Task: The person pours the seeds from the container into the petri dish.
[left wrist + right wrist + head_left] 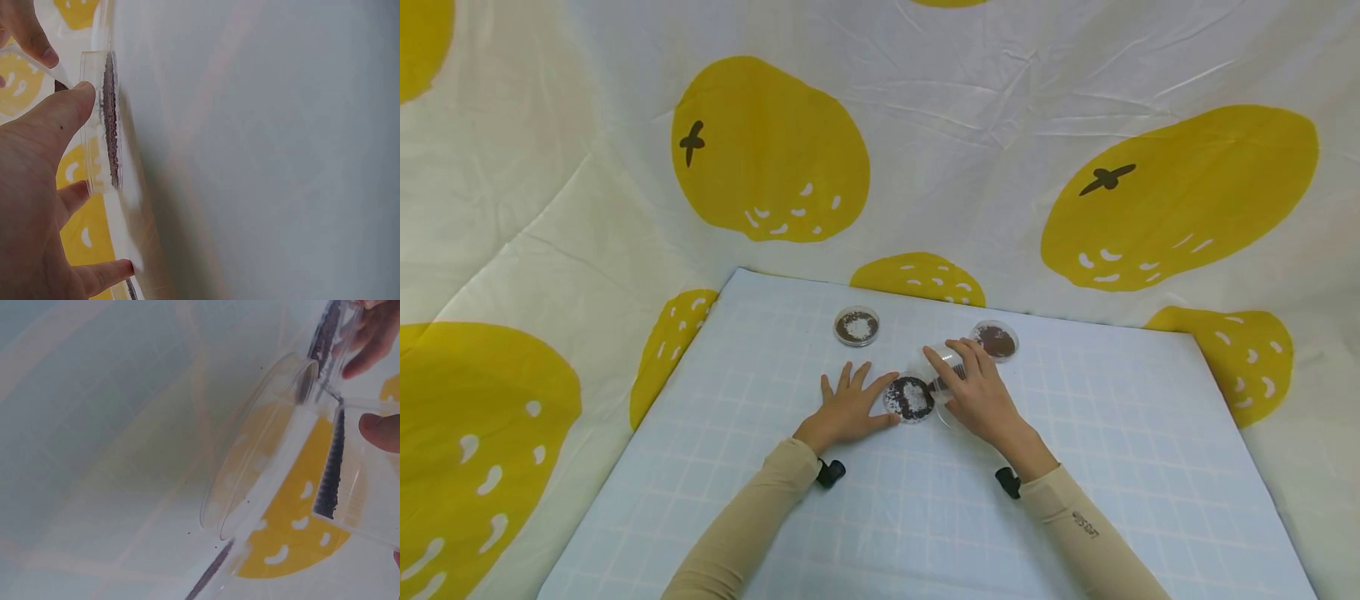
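A clear petri dish (910,398) holds dark granules with a white patch on top. My left hand (850,408) holds it from the left, thumb and index finger at its rim, the other fingers spread. In the left wrist view the thumb presses the clear wall of the dish (111,125), above a dark layer. My right hand (981,396) grips a clear cup (945,367), tilted with its mouth toward the dish. Dark granules (331,469) lie along the inside of the cup in the right wrist view. Below the cup is a clear round lid (231,469).
Behind the left hand stands a petri dish (857,326) of brown granules with a white patch. Another dish (996,341), mostly brown, stands just beyond the right hand. A few dark specks lie on the pale checked tablecloth (1120,450). A lemon-print cloth (955,167) hangs behind.
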Motion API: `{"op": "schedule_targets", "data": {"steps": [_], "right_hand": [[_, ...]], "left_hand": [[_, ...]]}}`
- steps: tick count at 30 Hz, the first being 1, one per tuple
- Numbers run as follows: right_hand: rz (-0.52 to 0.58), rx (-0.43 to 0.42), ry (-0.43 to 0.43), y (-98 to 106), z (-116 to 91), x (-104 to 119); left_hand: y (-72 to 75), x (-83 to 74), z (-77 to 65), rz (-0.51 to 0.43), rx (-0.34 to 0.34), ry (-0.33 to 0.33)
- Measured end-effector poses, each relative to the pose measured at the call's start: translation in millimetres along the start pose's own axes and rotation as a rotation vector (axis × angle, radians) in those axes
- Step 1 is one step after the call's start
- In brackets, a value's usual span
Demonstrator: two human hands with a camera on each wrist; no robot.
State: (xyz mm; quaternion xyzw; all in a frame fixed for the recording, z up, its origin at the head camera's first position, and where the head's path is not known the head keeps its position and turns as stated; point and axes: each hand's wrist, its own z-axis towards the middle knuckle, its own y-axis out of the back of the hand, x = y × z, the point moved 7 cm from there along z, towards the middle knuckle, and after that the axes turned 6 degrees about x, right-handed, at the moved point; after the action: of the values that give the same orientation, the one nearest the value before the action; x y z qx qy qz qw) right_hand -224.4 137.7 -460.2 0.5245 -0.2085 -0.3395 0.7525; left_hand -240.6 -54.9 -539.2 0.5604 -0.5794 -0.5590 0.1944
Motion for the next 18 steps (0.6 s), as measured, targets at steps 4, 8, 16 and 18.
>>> {"op": "schedule_targets", "data": {"steps": [4,8,16,18], "right_hand": [[-0.002,-0.012,0.007,0.9,0.6,0.8],[-0.005,-0.045,0.029,3.0,1.2,2.3],[0.005,-0.045,0.03,3.2,1.1,2.6],[0.008,-0.046,0.031,3.5,1.0,2.9]], "left_hand": [[-0.2,0.1,-0.1,0.005,-0.003,0.0],[-1.1,0.3,-0.1,0.003,-0.005,-0.001],[-1.2,-0.1,-0.5,0.012,-0.006,0.003],[-1.2,-0.2,-0.7,0.012,-0.004,0.006]]}}
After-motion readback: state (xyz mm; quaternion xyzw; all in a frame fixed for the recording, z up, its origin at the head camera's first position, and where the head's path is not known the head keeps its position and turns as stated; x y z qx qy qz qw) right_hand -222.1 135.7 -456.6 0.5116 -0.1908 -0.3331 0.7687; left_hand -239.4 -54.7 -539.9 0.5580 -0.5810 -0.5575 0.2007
